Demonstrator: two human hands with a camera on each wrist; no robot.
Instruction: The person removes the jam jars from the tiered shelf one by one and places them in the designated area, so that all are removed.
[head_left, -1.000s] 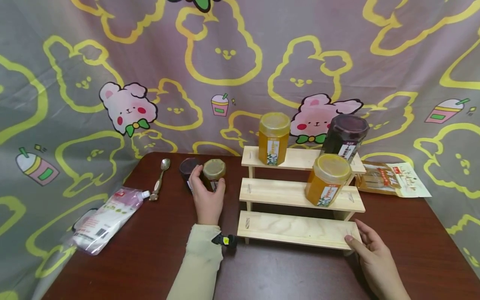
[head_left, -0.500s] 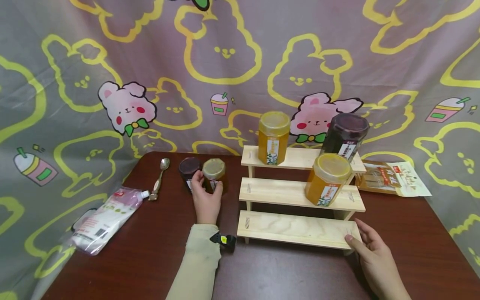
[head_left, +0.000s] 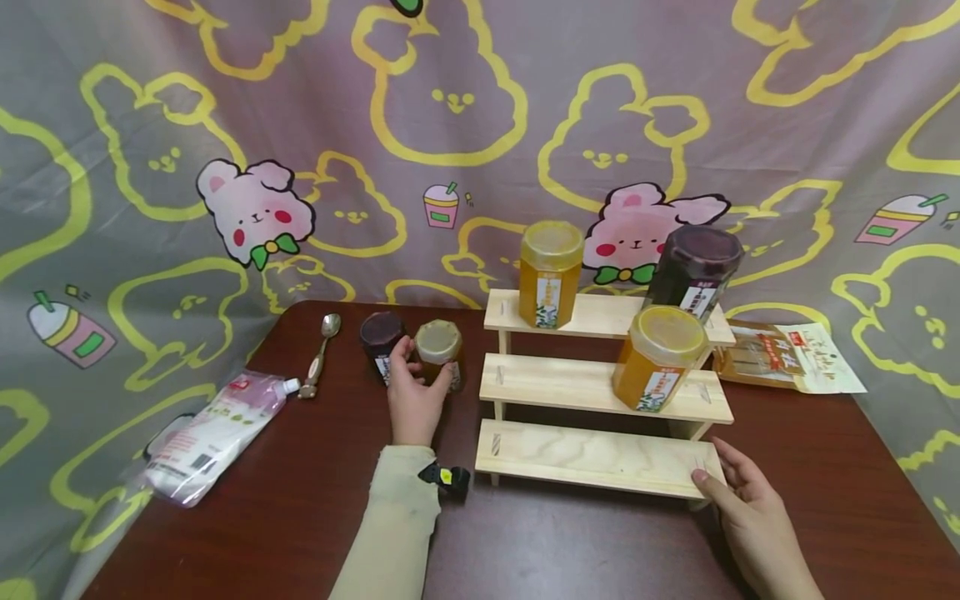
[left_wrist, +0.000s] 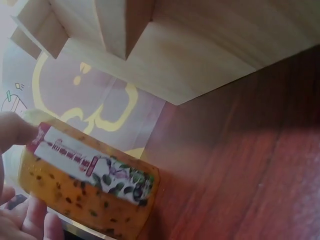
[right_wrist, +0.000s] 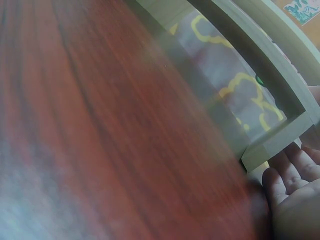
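The seed-flecked amber jar is gripped between the left hand's thumb and fingers, between a dark purple jar and the three-tier wooden shelf. The right hand grips the shelf's lower right end.

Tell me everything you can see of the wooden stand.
The stand looks like pale, unpainted wood with visible grain: a stepped, three-tier build on side supports, with joints showing near the ends. It stands upright on the dark table. The top shelf bears a yellow jar and, towards the right, a dark jar; the middle shelf bears an amber jar. The right hand grips the right end of the bottom shelf.
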